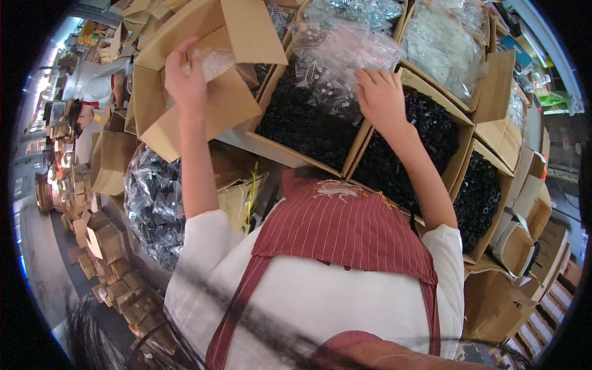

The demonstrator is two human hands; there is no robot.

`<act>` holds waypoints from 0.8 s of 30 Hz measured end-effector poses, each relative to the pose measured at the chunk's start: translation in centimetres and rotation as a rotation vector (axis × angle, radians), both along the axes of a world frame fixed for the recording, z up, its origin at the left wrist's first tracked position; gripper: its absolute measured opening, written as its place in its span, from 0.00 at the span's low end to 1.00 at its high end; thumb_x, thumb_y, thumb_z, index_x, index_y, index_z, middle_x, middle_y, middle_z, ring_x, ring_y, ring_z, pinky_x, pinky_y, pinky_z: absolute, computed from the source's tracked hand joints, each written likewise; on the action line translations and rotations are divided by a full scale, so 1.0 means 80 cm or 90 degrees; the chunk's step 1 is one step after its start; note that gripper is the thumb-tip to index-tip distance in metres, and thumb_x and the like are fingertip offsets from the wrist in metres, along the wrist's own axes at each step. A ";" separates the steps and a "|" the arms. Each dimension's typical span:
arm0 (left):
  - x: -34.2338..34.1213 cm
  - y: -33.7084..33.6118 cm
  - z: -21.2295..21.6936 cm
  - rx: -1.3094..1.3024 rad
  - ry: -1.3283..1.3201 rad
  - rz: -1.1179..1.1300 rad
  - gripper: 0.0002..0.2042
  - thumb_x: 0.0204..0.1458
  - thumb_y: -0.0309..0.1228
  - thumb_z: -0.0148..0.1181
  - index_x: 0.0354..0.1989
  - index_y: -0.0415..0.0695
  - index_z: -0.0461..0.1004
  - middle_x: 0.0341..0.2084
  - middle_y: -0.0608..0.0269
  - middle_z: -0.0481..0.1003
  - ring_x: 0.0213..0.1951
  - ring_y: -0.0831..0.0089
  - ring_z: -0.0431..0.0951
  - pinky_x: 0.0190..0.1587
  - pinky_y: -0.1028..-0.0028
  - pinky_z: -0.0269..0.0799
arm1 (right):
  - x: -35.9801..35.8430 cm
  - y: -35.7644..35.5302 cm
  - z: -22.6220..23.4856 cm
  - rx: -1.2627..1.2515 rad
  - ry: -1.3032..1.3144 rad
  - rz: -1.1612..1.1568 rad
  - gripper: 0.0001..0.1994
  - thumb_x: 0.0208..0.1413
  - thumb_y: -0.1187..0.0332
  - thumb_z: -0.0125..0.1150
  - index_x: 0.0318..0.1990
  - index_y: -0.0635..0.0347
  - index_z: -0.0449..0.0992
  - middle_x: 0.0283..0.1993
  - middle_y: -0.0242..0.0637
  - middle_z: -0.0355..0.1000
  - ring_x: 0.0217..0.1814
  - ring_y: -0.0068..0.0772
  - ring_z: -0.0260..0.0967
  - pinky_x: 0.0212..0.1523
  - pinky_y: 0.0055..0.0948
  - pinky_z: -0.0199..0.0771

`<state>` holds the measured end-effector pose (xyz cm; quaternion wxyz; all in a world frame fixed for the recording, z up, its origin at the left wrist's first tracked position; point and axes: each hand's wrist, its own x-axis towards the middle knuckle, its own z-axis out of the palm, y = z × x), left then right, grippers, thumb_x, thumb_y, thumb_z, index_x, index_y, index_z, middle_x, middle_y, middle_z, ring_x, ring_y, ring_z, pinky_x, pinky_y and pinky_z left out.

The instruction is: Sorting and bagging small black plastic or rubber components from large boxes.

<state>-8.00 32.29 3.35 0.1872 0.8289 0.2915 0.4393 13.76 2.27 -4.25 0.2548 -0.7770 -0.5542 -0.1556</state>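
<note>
My left hand [185,77] reaches up into an open cardboard box [203,117] at the upper left and pinches a small clear plastic bag [216,61] at the box's mouth. My right hand [382,98] rests palm down on a clear plastic bag of small black parts [333,68], which lies on top of a cardboard box full of black parts [302,129]. Whether the right fingers grip the bag or only press on it is hidden. I wear a red striped apron [345,228] over a white shirt.
More open boxes of black parts [431,135] [481,197] stand to the right, and boxes of clear bagged parts [444,43] at the back. A large clear sack of dark parts [154,203] sits lower left. Stacked small cartons [105,240] line the floor at the left.
</note>
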 end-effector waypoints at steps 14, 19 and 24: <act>0.055 -0.168 -0.096 -0.156 0.120 -0.264 0.20 0.52 0.22 0.63 0.54 0.41 0.72 0.43 0.58 0.79 0.49 0.64 0.78 0.54 0.68 0.71 | -0.015 0.047 -0.018 -0.073 -0.065 0.033 0.16 0.46 0.72 0.66 0.44 0.54 0.74 0.43 0.36 0.74 0.54 0.38 0.66 0.66 0.48 0.54; 0.070 -0.185 -0.079 0.017 0.101 -0.324 0.19 0.51 0.22 0.65 0.53 0.41 0.74 0.42 0.58 0.79 0.46 0.63 0.79 0.52 0.69 0.72 | -0.034 0.018 0.026 0.136 -0.038 0.171 0.14 0.43 0.77 0.63 0.40 0.55 0.76 0.40 0.33 0.74 0.52 0.39 0.68 0.68 0.52 0.51; 0.075 -0.209 -0.070 -0.227 0.085 -0.357 0.10 0.48 0.31 0.71 0.31 0.40 0.77 0.24 0.59 0.75 0.27 0.66 0.76 0.31 0.69 0.72 | -0.041 -0.020 0.067 0.225 0.097 0.134 0.16 0.43 0.81 0.62 0.41 0.53 0.78 0.43 0.34 0.74 0.54 0.40 0.68 0.64 0.48 0.56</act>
